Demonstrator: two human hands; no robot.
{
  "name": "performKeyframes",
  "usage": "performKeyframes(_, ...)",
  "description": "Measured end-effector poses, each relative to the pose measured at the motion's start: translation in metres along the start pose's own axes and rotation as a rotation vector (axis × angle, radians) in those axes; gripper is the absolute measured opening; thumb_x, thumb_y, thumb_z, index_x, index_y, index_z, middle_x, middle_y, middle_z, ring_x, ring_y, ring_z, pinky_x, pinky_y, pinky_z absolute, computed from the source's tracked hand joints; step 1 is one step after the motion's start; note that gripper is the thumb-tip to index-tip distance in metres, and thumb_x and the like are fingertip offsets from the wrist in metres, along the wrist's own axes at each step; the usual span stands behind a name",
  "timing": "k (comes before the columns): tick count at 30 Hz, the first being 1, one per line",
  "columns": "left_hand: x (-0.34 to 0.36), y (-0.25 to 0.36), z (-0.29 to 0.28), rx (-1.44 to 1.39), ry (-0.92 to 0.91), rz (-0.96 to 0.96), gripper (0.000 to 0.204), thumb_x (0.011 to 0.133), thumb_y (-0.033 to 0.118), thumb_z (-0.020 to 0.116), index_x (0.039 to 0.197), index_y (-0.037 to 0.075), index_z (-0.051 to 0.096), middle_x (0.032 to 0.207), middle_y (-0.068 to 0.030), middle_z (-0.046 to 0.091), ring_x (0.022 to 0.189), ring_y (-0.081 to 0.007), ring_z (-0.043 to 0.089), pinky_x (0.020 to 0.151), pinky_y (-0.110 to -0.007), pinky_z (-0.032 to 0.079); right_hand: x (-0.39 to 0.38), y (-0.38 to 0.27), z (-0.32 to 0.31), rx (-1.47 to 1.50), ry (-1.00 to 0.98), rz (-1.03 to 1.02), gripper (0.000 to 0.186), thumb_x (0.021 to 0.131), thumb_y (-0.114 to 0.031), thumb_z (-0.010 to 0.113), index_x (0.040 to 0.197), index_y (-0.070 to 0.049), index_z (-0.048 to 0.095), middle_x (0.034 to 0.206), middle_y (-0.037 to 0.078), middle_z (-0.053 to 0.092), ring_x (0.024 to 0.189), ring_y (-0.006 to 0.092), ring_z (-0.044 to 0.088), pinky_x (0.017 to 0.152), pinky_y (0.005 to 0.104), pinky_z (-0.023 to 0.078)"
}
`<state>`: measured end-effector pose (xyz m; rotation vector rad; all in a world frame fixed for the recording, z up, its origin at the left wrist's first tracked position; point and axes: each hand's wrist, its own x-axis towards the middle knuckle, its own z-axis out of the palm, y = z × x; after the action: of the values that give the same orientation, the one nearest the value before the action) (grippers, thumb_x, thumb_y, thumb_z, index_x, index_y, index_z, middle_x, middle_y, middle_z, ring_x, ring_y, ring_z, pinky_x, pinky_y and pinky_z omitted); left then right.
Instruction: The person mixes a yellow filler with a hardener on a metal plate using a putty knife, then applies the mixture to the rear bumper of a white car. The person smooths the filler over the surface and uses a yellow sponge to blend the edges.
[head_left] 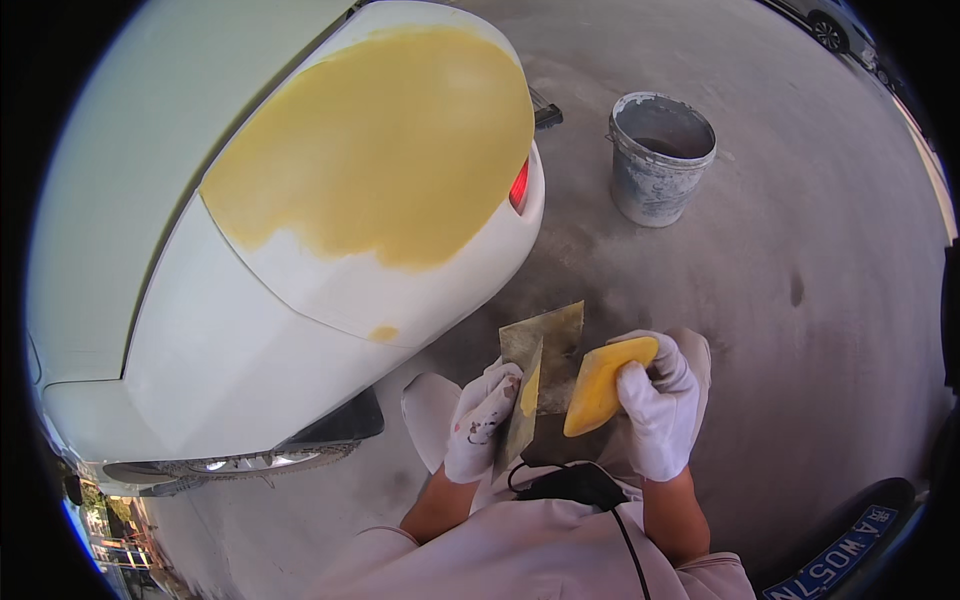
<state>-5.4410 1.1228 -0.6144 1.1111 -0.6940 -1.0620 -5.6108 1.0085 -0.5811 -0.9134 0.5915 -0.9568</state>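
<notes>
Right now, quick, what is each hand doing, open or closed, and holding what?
Left hand: closed on a thin flat putty board smeared with yellow filler.
Right hand: closed on a yellow spreader.

Both gloved hands, left hand [481, 420] and right hand [659, 405], raised with fingers closed.

Gloved hands with filler tools beside a white car

The left hand [481, 420] grips a flat metal scraper [522, 408], perhaps two held together; the right hand [657, 400] holds a yellow spreader [603, 384] just beside it. Yellow filler [385, 140] covers the car's rear panel [300, 290]; a grey bucket [660, 160] stands well apart on concrete.
</notes>
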Motion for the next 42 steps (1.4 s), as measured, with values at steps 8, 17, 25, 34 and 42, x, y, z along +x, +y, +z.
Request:
performKeyframes(8, 0.024, -0.018, -0.021, 0.096, 0.055, -0.103, 0.039, 0.110, 0.038, 0.054, 0.099, 0.001, 0.063, 0.086, -0.0002, 0.053, 0.078, -0.0098, 0.051, 0.073, -0.024, 0.042, 0.009, 0.026, -0.024, -0.081, -0.003, 0.251, 0.037, 0.092, -0.020, 0.086, 0.119, 0.000, 0.069, 0.109, 0.006, 0.074, 0.098, 0.0148, 0.070, 0.092, 0.0304, 0.056)
performKeyframes(17, 0.122, -0.118, 0.005, 0.112, 0.263, -0.572, 0.038, 0.113, 0.040, 0.056, 0.115, 0.002, 0.063, 0.099, 0.0013, 0.060, 0.089, -0.0087, 0.055, 0.084, -0.022, 0.046, 0.113, 0.077, -0.152, 0.191, 0.369, 0.226, 0.036, 0.103, -0.023, 0.071, 0.129, 0.001, 0.062, 0.115, 0.011, 0.071, 0.105, 0.0195, 0.070, 0.098, 0.0347, 0.056)
performKeyframes(25, 0.167, -0.132, 0.087, 0.772, 0.832, -0.071, 0.013, 0.109, 0.010, 0.061, 0.113, -0.001, 0.063, 0.086, 0.0023, 0.060, 0.075, -0.0046, 0.053, 0.070, -0.022, 0.046, 0.254, 0.045, -0.197, 0.073, 0.024, 0.504, 0.037, 0.099, -0.020, 0.076, 0.128, 0.004, 0.070, 0.112, 0.006, 0.075, 0.098, 0.0131, 0.070, 0.093, 0.0300, 0.056)
performKeyframes(34, 0.198, -0.117, 0.158, 1.531, 0.908, 0.271, 0.019, 0.095, -0.001, 0.066, 0.114, -0.001, 0.065, 0.084, -0.0125, 0.068, 0.062, -0.0297, 0.062, 0.058, -0.038, 0.051, 0.281, 0.022, -0.154, 0.091, -0.183, 0.766, 0.035, 0.094, -0.007, 0.081, 0.125, 0.008, 0.072, 0.112, 0.006, 0.076, 0.099, 0.0094, 0.069, 0.092, 0.0261, 0.056)
performKeyframes(42, 0.186, -0.129, 0.137, 1.860, 0.449, 0.163, 0.036, 0.093, 0.015, 0.078, 0.125, 0.003, 0.066, 0.094, -0.0126, 0.071, 0.063, -0.0299, 0.066, 0.055, -0.040, 0.054, 0.306, 0.046, -0.165, 0.028, -0.180, 0.708, 0.033, 0.095, -0.007, 0.081, 0.124, 0.008, 0.072, 0.112, 0.006, 0.076, 0.098, 0.0091, 0.068, 0.091, 0.0251, 0.056)
